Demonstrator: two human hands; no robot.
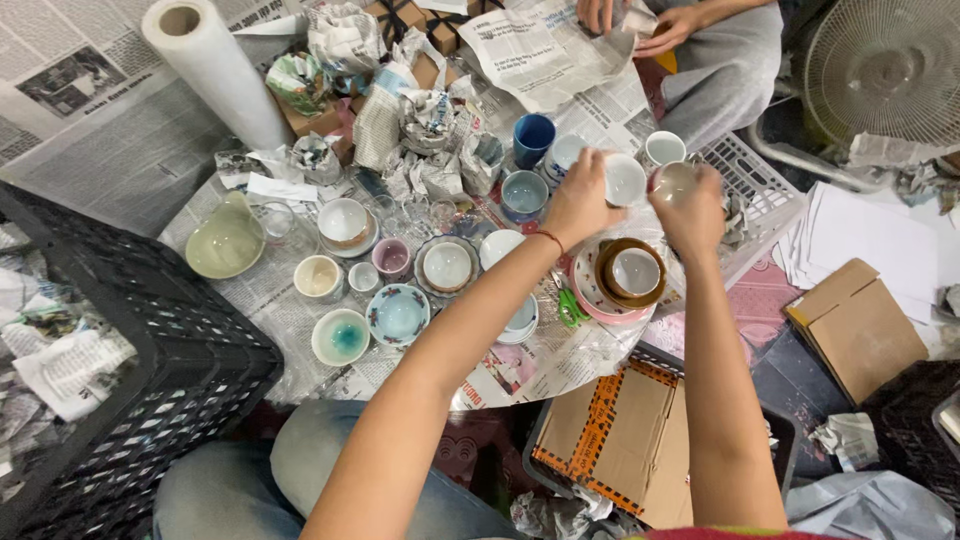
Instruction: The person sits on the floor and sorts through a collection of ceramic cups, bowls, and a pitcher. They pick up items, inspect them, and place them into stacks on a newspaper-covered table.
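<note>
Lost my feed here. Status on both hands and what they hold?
Left hand grips a white cup. Right hand holds a small clear glass. Both raised over the crowded table; stacked plates directly beneath.

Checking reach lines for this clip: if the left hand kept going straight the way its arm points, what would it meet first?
Probably the white cup beyond it, since the left hand, holding a small white bowl, points up and right. Depth is unclear; it could pass above.
</note>
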